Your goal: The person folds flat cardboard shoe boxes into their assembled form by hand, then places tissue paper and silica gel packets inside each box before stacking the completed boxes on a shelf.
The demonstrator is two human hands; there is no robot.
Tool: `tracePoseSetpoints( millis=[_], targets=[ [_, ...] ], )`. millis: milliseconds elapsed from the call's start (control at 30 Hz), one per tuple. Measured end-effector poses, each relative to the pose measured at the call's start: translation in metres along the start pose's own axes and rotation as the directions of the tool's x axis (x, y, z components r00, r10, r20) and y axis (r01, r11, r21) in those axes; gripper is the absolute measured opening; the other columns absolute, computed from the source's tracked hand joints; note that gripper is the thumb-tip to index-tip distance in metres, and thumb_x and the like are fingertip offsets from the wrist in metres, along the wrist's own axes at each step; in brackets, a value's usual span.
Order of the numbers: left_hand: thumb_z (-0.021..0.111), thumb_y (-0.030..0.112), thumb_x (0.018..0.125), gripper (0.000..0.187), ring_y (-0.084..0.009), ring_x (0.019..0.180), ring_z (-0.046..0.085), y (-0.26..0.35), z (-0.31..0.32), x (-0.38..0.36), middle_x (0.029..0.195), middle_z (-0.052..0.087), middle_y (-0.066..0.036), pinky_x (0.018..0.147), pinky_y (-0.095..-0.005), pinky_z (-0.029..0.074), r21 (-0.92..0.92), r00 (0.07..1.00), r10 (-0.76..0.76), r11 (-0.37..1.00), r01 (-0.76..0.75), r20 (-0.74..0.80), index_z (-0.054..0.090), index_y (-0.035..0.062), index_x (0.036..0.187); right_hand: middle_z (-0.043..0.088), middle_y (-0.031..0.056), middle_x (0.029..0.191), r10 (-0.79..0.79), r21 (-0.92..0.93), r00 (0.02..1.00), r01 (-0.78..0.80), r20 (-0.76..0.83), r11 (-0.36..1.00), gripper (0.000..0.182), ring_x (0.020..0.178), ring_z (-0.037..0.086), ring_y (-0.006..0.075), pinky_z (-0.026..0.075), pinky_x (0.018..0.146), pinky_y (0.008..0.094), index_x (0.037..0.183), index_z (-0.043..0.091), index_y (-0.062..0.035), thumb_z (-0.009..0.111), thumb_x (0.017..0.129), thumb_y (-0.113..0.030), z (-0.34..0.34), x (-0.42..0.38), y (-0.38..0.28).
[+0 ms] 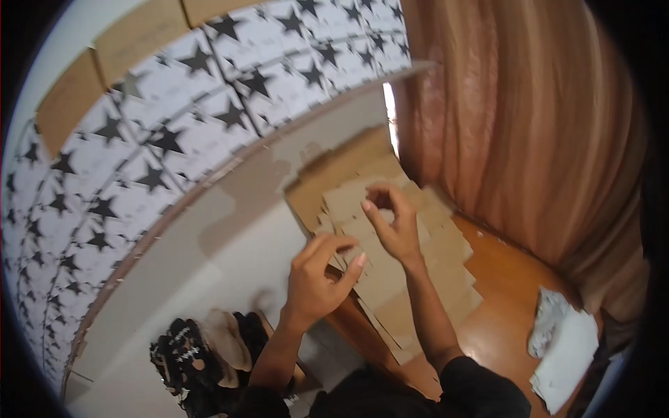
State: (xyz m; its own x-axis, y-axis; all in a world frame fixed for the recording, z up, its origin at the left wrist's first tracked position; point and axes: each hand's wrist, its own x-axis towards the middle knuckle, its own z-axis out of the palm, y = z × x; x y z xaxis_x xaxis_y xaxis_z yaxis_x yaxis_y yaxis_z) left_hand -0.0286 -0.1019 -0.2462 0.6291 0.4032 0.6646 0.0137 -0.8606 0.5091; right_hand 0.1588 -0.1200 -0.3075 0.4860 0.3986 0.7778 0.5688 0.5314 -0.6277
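Note:
Flat pieces of tan cardboard [390, 279] lie stacked and overlapping on an orange-brown wooden surface [488, 327]. Above the left edge of the stack is my left hand [320, 279], its fingers curved and thumb apart, holding nothing. My right hand [396, 223] hovers over the upper part of the cardboard, thumb and fingers bent in a loose C with a gap between the tips. Neither hand appears to grip a piece.
White boxes with black stars [167, 139] stand in rows on a shelf at upper left. Brown curtains [516, 125] hang at right. Shoes [209, 348] sit at lower left. A white sheet [568, 359] and a crumpled plastic bag [549, 320] lie at lower right.

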Motion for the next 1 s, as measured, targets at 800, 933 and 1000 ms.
tracePoseSetpoints(
  millis=[800,933,1000],
  targets=[
    [0.073,0.012,0.084,0.040,-0.0371,0.110,0.059,-0.210,0.285,-0.279,0.117,0.058,-0.017,0.092,-0.0451,0.050,-0.062,0.646,-0.274,0.892,0.447,0.713,0.058,0.0061,0.121,0.071,0.0216,0.091,0.774,-0.303,0.175,-0.953,-0.609,-0.023,0.039,0.088,0.070,0.0291,0.056,0.079,0.0402,0.111,0.063,0.0059,0.073,0.081,-0.016,-0.124,-0.444,0.117],
    [0.074,0.015,0.084,0.041,-0.0393,0.118,0.055,-0.196,0.289,-0.269,0.127,0.053,-0.017,0.097,-0.0476,0.049,-0.019,0.472,-0.215,0.896,0.443,0.855,0.059,0.0076,0.121,0.071,0.0167,0.090,0.847,-0.210,0.049,-0.975,-0.529,-0.075,0.038,0.081,0.070,0.0238,0.056,0.071,0.0354,0.112,0.065,0.0046,0.073,0.081,-0.016,-0.110,-0.449,0.130],
    [0.074,0.016,0.084,0.040,-0.0406,0.118,0.055,-0.204,0.295,-0.273,0.126,0.052,-0.018,0.097,-0.0476,0.048,-0.044,0.472,-0.201,0.888,0.457,0.859,0.059,0.0063,0.120,0.069,0.0127,0.086,0.754,-0.222,0.106,-0.974,-0.649,-0.054,0.034,0.073,0.067,0.0204,0.055,0.064,0.0331,0.109,0.065,0.0041,0.074,0.082,-0.015,-0.097,-0.456,0.147]
  ],
)
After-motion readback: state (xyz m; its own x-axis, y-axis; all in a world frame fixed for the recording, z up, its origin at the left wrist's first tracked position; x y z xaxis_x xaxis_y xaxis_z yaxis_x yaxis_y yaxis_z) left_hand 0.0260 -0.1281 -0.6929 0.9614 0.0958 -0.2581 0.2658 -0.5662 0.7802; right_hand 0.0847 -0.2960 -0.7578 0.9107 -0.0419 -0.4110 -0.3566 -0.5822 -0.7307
